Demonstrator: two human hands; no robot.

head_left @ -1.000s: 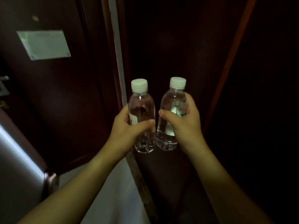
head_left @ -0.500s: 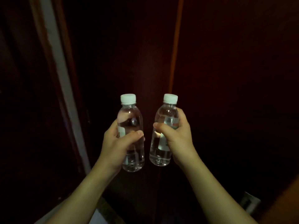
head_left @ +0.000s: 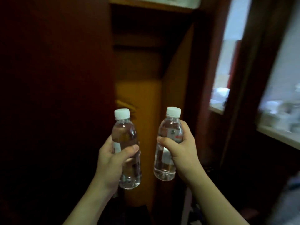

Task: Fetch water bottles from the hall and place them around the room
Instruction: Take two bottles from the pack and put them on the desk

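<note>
The left hand (head_left: 112,161) is wrapped around the middle of the left water bottle (head_left: 125,150), thumb pressed across the front, fingers hidden behind. The right hand (head_left: 181,153) is closed in the same way on the right water bottle (head_left: 168,143), thumb across the label. Both bottles are upright, capped in white, full, held in the air side by side and apart from each other.

Beyond the bottles stands an orange-lit recess (head_left: 139,95) between dark wooden panels (head_left: 56,78). To the right, a pale ledge (head_left: 279,135) carries blurred items that cannot be identified.

Risks, as a judgement:
- Slip: smooth plastic held only at mid-body may slide if either grip loosens.
- Collision: the passage looks narrow and dim; a bottle or elbow may strike a panel.
- Placement: with both hands occupied, neither is free to steady a bottle or clear crowded items on the ledge.
</note>
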